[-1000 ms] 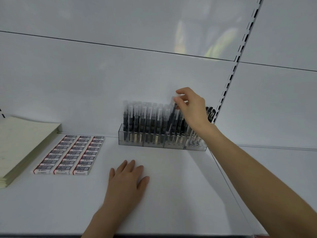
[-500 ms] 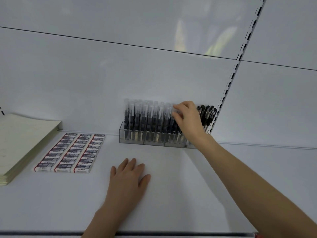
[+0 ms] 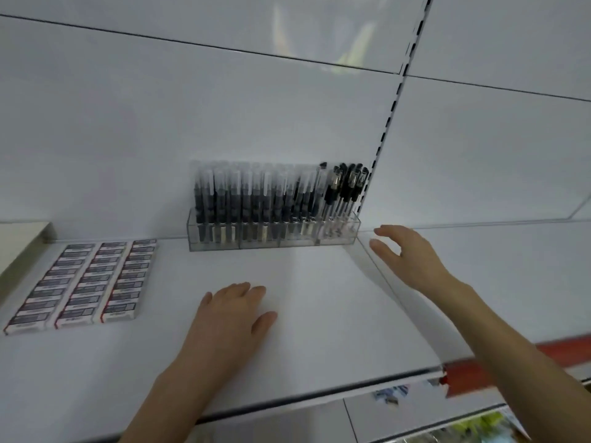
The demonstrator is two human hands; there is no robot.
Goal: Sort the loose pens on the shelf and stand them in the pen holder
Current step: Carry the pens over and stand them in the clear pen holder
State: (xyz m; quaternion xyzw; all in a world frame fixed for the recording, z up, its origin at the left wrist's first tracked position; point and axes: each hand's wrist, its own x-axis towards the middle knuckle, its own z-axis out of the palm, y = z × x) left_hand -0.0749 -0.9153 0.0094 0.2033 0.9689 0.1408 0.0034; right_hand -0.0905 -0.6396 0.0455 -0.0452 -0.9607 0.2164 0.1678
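Observation:
A clear plastic pen holder (image 3: 224, 245) stands against the back wall of the white shelf (image 3: 319, 298). Several pens with clear caps (image 3: 256, 193) stand upright in it, and several black-capped pens (image 3: 347, 183) fill its right end. My left hand (image 3: 232, 318) rests flat on the shelf, in front of the holder, fingers straight. My right hand (image 3: 407, 255) hovers to the right of the holder, apart from it, fingers relaxed and spread, holding nothing. No loose pen shows on the shelf.
Three rows of boxed erasers (image 3: 83, 282) lie at the left. A stack of notebooks (image 3: 19, 241) sits at the far left edge. A slotted upright (image 3: 388, 116) runs up the back wall beside the holder. The shelf's front edge (image 3: 319, 396) is near my forearms.
My right hand let go of the pen it was setting in the holder and drew back down and to the right. The view tilted downward. My left hand stayed flat.

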